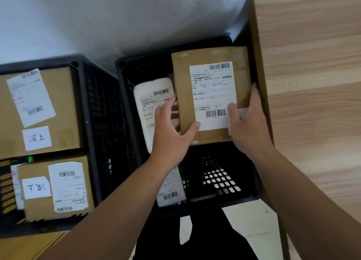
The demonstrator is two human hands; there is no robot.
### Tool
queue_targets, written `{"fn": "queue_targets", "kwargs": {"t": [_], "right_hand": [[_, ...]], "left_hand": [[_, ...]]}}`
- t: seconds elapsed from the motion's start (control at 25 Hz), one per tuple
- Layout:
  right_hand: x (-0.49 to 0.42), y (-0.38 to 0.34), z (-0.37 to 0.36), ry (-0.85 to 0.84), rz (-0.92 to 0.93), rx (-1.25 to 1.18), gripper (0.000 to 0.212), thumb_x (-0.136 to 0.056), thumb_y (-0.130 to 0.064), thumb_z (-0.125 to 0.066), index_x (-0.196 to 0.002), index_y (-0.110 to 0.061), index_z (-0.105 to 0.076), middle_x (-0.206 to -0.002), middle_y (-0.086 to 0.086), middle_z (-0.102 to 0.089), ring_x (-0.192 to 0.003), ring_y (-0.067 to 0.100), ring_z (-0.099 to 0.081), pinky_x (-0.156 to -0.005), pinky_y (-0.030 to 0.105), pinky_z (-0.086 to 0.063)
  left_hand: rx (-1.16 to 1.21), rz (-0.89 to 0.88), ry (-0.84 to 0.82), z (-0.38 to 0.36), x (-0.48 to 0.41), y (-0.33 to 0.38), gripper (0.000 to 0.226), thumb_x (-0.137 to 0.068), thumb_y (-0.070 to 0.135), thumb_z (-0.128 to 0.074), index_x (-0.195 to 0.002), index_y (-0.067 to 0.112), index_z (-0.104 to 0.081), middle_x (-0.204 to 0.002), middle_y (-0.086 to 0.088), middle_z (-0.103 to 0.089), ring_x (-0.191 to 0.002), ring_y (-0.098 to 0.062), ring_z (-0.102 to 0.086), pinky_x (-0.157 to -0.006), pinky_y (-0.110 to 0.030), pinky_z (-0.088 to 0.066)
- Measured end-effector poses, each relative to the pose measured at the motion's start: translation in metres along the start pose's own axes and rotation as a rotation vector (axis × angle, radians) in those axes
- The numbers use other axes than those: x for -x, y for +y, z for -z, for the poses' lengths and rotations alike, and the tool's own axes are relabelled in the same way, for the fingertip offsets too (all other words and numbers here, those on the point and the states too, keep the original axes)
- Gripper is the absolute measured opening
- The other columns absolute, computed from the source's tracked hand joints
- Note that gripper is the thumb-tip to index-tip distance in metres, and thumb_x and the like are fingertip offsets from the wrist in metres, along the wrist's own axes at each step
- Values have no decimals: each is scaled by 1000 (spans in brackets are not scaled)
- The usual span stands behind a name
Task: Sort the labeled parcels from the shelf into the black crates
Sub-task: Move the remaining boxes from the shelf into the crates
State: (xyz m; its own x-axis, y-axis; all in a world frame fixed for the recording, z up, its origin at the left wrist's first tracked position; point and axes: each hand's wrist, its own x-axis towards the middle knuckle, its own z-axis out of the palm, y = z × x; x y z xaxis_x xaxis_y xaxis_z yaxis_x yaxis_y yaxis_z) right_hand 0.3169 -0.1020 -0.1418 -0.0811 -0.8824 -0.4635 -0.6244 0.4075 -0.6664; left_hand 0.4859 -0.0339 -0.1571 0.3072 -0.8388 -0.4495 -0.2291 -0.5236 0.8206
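Wood top (312, 83), 3 o'clock; left crate (91, 111), 9 o'clock, holding two labelled boxes (64, 95), one at its 12, one at its 6; right crate (218, 162), centre, just beside the wood top. Brown parcel (183, 95), label up, over the right crate's 1 o'clock corner, just beside a white bag (148, 91) lying at that crate's 10 o'clock. My left hand (172, 130) grips the parcel's 8 o'clock corner, thumb on top, fingers curled behind; my right hand (248, 126) grips its 4 o'clock corner, thumb on the label.
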Motion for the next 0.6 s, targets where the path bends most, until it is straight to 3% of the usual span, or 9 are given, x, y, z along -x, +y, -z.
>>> {"fn": "queue_targets", "kwargs": {"t": [0.08, 0.16, 0.24, 0.44, 0.6], "right_hand": [[3, 1, 0, 2, 18, 13, 80, -105, -28, -54, -165, -21, -2, -170, -4, -20, -154, 9, -21, -120, 25, -22], [2, 1, 0, -18, 15, 36, 84, -104, -28, -57, -165, -21, 0, -170, -5, -19, -152, 5, -19, -121, 21, -21], [1, -1, 1, -52, 6, 35, 90, -101, -27, -62, -165, -22, 2, -168, -8, -21, -149, 1, -21, -118, 15, -22], [-25, -10, -7, -115, 0, 17, 98, -99, -25, -66, -164, -25, 8, -167, -5, -19, -151, 10, -20, -115, 27, -24], [-51, 0, -32, -81, -38, -12, 95, -100, -19, -64, -164, -30, 5, -168, -6, -19, -154, 16, -22, -118, 35, -28]], "left_hand": [[42, -5, 9, -2, 7, 2, 81, -88, 21, -78, -154, 31, -33, -136, 14, -37, -123, 10, -45, -88, -9, -52], [86, 3, 5, -5, 12, 4, 81, -89, 13, -76, -156, 27, -32, -134, 11, -36, -118, 15, -43, -72, 1, -47], [106, 20, -6, -5, 13, 4, 82, -89, 12, -76, -156, 26, -31, -135, 11, -36, -116, 19, -43, -68, 3, -45], [18, 20, -33, -6, -23, -8, 83, -90, 25, -75, -158, 30, -26, -135, 17, -34, -112, 26, -41, -85, 0, -43], [-20, 23, -11, -15, -51, -28, 83, -90, 28, -75, -157, 28, -26, -133, 19, -33, -118, 8, -49, -99, -22, -49]]}}
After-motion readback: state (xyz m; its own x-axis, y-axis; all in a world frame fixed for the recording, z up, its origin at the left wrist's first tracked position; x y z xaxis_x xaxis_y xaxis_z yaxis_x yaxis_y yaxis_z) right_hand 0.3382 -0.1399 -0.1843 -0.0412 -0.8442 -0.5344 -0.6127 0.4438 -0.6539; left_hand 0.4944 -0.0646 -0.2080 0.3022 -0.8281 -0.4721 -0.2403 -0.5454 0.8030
